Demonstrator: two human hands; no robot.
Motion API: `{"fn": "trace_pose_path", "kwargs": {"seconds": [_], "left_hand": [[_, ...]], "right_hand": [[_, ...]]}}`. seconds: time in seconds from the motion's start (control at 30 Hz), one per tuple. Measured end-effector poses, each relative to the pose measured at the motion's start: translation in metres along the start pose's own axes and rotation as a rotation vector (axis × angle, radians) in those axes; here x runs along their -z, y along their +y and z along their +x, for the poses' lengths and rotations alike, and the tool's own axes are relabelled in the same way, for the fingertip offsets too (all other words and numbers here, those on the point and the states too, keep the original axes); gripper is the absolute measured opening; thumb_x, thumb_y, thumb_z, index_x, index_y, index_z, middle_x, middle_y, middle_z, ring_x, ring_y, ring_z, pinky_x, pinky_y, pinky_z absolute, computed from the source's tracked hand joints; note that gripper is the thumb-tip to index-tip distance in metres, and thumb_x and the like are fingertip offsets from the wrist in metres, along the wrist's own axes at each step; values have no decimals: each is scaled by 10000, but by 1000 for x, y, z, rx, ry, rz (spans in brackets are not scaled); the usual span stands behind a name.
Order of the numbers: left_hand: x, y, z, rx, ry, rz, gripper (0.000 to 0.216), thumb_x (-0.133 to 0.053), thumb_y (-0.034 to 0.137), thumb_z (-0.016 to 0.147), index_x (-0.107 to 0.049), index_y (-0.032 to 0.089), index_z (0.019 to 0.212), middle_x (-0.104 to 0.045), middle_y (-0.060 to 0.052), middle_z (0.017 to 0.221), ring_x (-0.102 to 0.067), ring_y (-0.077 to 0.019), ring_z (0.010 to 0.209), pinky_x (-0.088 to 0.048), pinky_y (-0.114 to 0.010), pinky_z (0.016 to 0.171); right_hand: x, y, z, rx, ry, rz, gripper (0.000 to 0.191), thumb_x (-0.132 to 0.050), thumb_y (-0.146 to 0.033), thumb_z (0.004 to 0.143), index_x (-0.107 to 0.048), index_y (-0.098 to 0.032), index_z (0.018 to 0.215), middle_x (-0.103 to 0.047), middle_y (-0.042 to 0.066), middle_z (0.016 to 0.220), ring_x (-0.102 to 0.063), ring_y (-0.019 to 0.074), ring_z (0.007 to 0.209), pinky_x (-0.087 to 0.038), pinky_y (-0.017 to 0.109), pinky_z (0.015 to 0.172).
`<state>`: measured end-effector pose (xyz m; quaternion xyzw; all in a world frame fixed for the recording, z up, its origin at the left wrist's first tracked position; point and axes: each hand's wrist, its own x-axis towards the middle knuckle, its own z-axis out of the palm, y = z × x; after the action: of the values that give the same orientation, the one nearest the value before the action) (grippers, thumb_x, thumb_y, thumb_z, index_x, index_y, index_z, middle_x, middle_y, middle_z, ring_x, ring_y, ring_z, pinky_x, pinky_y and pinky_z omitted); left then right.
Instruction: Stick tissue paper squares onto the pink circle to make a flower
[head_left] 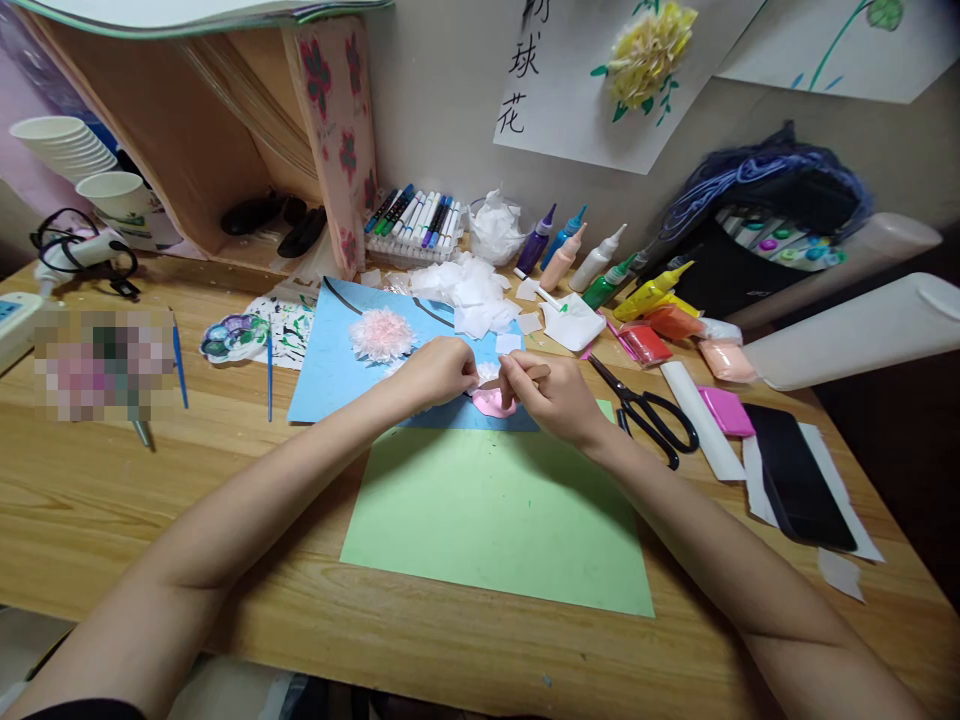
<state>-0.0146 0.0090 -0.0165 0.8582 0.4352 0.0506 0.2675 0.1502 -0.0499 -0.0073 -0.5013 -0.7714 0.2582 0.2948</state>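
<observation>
My right hand is closed round a short brown wooden stick, its lower end hidden by the fingers. Close beside it, my left hand is pinched; whatever its fingertips hold is too small to make out. Both hands are over the blue sheet, above a flat pink patch and some white ruffled paper partly hidden by the fingers. Left of them on that sheet is a fluffy pink paper flower. A green sheet lies nearer to me, under my forearms.
White paper squares are heaped behind the hands. Black-handled scissors lie to the right, with a phone further out. Paint bottles and marker pens line the wall. Paintbrushes lie at left.
</observation>
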Motion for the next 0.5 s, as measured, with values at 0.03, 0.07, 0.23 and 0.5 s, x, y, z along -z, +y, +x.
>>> {"fn": "trace_pose_path", "kwargs": {"seconds": [0.03,0.07,0.23,0.5], "left_hand": [[0,0,0,-5,1,4,208,-517,211,740,-707,133,708,-660,-54,638,-477,-125,552,-291,-245,525],[0,0,0,-10,-1,6,204,-519,207,737,-706,132,706,-658,-54,637,-476,-125,553,-291,-245,527],[1,2,0,-11,-16,11,186,-521,177,716,-694,124,674,-653,-59,630,-464,-117,544,-281,-247,529],[1,6,-1,54,-12,109,380,-416,328,831,-677,106,665,-637,-105,621,-431,-133,498,-237,-278,499]], "right_hand": [[-1,0,0,-14,16,24,503,-319,-454,947,-505,-198,555,-623,8,557,-574,131,530,-421,261,592],[-3,1,0,-28,31,46,503,-320,-465,944,-501,-200,557,-625,9,557,-580,135,528,-429,265,593],[-6,1,1,-95,92,96,488,-324,-491,937,-482,-204,576,-624,14,549,-591,145,518,-444,276,585],[-7,3,8,-162,78,172,469,-351,-492,929,-491,-193,596,-594,1,499,-590,138,506,-444,261,574]]}}
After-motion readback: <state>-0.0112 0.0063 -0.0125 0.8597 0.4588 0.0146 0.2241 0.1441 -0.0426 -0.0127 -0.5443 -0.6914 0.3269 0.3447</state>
